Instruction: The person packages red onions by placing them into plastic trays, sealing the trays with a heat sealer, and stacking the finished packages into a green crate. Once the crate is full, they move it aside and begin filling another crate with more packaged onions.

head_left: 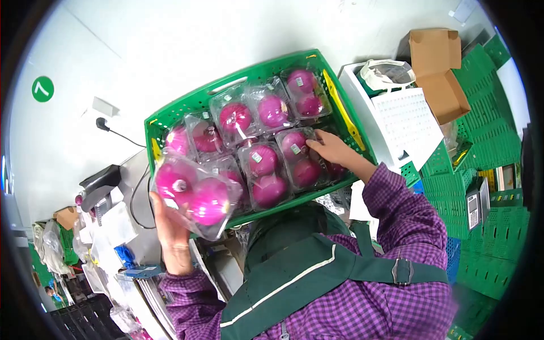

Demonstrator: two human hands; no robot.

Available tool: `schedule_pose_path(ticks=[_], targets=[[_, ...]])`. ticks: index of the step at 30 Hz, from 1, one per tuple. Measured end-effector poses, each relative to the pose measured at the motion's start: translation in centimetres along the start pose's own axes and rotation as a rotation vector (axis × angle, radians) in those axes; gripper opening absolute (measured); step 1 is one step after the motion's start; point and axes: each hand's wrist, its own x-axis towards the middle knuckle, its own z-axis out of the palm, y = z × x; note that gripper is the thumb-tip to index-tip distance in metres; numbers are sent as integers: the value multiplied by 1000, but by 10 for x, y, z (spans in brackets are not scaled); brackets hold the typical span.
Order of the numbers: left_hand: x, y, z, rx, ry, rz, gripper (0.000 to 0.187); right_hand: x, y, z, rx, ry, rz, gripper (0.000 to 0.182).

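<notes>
A green plastic crate (334,187) holds several clear packs of red onions, each pack with a white label. My left hand (171,229) is closed on the near left edge of a clear pack of red onions (195,192), which is tilted above the crate's front left corner. Inside the crate, my right hand (335,150) has its thumb and fingers on the right edge of another pack of red onions (300,158). Part of that hand's grip is hidden behind the plastic. More packs (235,116) stand in rows behind.
Right of the crate is a white box (368,107) with a printed sheet (405,113) and a cloth bag (388,73). An open cardboard box (439,79) and stacked green crates (481,107) stand beyond. A black cable (134,198) runs along the left worktop.
</notes>
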Motion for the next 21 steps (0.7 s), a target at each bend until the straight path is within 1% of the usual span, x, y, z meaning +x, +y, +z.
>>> schedule_pose_path(ticks=[1,2,3,4,5,6,7,9,10,11,12,13,14,15,17,18,20,21], targets=[[3,-9,14,58,23,32,62,-6,-4,4,23,109,-113,65],[9,-17,26,80,-24,40,62,-13,-8,9,45,215,-221,64],[9,-23,47,130,-35,31,61,-32,-34,1,365,-13,-154,63],[10,-27,64,178,-41,16,61,-46,-51,-3,368,-15,-136,63],[18,-35,68,244,-33,2,59,-60,-62,-5,648,-176,-135,61],[19,-43,87,264,-52,7,57,-71,-65,-5,931,-336,-130,60],[23,-54,99,282,-76,-27,57,-77,-64,-5,933,-334,-117,60],[32,-72,119,333,-139,-65,53,-83,-67,-8,848,-213,-276,57],[36,-83,129,365,-175,-79,50,-86,-65,-10,849,-199,-288,57],[37,-90,143,338,-233,-133,43,-91,-59,-13,813,-132,-253,55],[40,-99,154,340,-266,-164,41,-94,-51,-15,778,-63,-217,53],[44,-110,162,369,-327,-156,39,-95,-36,-15,870,-62,-146,49],[47,-117,171,395,-388,-147,37,-103,-30,-20,871,-45,-151,49],[49,-121,179,397,-402,-150,37,-111,-26,-24,949,53,-85,49],[54,-123,194,170,-484,-331,35,-123,-27,-34,1070,226,5,49],[62,-135,193,173,-490,-330,35,-121,-24,-37,1072,267,-5,51],[85,-163,177,895,-576,353,39,-118,-16,-44,975,369,11,52],[88,-159,175,892,-595,233,47,-116,-13,-47,976,377,6,52]])
